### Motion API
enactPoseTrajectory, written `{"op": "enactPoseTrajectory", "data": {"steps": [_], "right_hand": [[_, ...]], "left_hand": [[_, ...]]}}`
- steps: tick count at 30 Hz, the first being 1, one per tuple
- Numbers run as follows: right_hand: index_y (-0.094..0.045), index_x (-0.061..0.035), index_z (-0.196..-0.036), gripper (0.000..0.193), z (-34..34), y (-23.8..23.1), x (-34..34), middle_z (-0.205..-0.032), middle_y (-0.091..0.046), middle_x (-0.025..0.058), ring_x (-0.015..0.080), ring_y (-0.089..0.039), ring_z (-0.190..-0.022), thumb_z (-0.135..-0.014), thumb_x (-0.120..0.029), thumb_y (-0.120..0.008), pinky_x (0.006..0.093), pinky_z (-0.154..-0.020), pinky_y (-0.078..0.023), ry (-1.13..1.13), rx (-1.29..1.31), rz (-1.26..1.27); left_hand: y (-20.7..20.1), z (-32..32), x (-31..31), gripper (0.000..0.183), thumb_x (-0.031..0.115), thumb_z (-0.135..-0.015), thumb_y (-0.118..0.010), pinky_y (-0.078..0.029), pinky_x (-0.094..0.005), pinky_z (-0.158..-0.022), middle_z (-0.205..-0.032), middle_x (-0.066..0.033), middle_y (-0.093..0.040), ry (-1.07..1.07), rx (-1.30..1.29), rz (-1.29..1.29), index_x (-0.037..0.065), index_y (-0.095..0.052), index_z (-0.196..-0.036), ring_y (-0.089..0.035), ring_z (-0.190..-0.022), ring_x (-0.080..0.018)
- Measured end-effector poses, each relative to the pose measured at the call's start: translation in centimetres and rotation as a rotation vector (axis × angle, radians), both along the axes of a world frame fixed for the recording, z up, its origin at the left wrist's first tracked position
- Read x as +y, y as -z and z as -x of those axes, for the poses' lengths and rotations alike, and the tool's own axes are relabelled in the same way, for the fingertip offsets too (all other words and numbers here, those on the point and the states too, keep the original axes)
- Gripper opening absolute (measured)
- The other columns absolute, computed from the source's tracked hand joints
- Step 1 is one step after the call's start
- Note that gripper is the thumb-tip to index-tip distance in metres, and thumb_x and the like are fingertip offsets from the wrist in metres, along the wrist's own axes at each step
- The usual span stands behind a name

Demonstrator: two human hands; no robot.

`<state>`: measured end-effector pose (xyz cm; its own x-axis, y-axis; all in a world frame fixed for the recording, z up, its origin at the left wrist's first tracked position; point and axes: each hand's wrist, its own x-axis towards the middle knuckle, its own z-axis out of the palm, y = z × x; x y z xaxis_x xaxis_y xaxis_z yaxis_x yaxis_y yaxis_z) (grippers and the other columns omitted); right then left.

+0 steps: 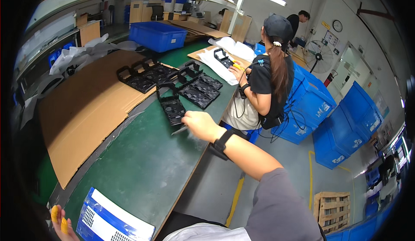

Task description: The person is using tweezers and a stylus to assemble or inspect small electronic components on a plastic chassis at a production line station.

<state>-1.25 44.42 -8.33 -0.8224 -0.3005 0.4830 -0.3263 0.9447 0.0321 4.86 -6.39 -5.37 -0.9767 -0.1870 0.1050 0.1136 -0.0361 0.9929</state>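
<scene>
On the green tabletop, my right hand reaches far forward. Its fingers close on the near right corner of a black plastic frame, which has a raised loop at its far end. A thin greyish strip sticks out beneath that hand; I cannot tell whether it is held too. My left hand is low at the left edge, partly cut off, its fingers apart and yellow covers on two fingertips. Beside it lies a blue-and-white flat package. More black plastic frames sit just beyond the right hand.
Brown cardboard covers the table's left side, with another black frame on it. A blue bin stands at the back. To the right, a co-worker handles a similar part. Blue crates and a wooden pallet stand on the floor.
</scene>
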Motion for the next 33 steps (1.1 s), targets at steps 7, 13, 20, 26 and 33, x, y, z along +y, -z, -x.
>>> {"op": "enactPoseTrajectory", "data": {"steps": [7,13,20,26,33], "right_hand": [[-0.048,-0.0002,-0.072,0.014,-2.6,-4.7,-18.8,-0.064,-0.042,0.0073,0.022,-0.048,-0.058,-0.06,-0.007,-0.05,0.0314,-0.049,-0.043,-0.656,0.146,0.225],[-0.054,0.0064,-0.085,0.028,-6.3,-3.6,-30.2,-0.08,-0.055,0.011,0.0176,-0.055,-0.068,-0.061,-0.007,-0.055,0.0255,-0.05,-0.043,-1.148,-0.013,0.15],[-0.057,0.0063,-0.089,0.033,-6.6,-6.8,-34.5,-0.081,-0.057,0.0156,0.0247,-0.054,-0.069,-0.087,-0.021,-0.04,0.0309,-0.06,-0.045,-1.196,0.025,0.253],[-0.058,0.0069,-0.083,0.067,-2.3,-3.7,-31.5,-0.068,-0.056,0.0138,0.0242,-0.053,-0.065,-0.088,-0.044,-0.016,0.0316,-0.063,-0.044,-0.555,-0.348,0.844],[-0.05,0.0093,-0.1,0.039,1.0,-3.0,-29.7,-0.093,-0.054,0.0148,0.0182,-0.051,-0.079,-0.088,-0.026,-0.04,0.0254,-0.072,-0.042,-0.465,-0.994,1.444]], "left_hand": [[1.0,-1.5,0.7,0.045,0.033,-0.082,-0.046,-0.047,-0.0233,-0.06,-0.108,-0.0146,-0.051,0.146,-0.004,-0.107,0.002,-0.041,-0.114,-0.054,-0.089,-0.0173],[1.2,-0.5,3.2,0.031,0.01,-0.073,-0.058,-0.044,-0.0249,-0.068,-0.087,-0.0055,-0.056,0.07,-0.141,-0.485,0.003,-0.047,-0.1,-0.054,-0.076,-0.0122],[1.8,-1.4,-1.0,0.056,-0.004,-0.069,-0.05,-0.039,-0.0222,-0.075,-0.102,-0.0082,-0.047,-0.061,0.084,-0.551,-0.002,-0.028,-0.12,-0.046,-0.09,-0.0115],[1.4,-1.4,-3.1,0.054,-0.002,-0.077,-0.046,-0.038,-0.0219,-0.075,-0.103,-0.0069,-0.046,-0.156,0.07,-0.628,0.003,-0.022,-0.125,-0.045,-0.088,-0.0101],[1.4,-0.7,-3.1,0.05,0.01,-0.083,-0.047,-0.039,-0.0222,-0.074,-0.104,-0.0056,-0.047,-0.138,0.098,-0.646,0.004,-0.021,-0.126,-0.046,-0.087,-0.0095]]}}
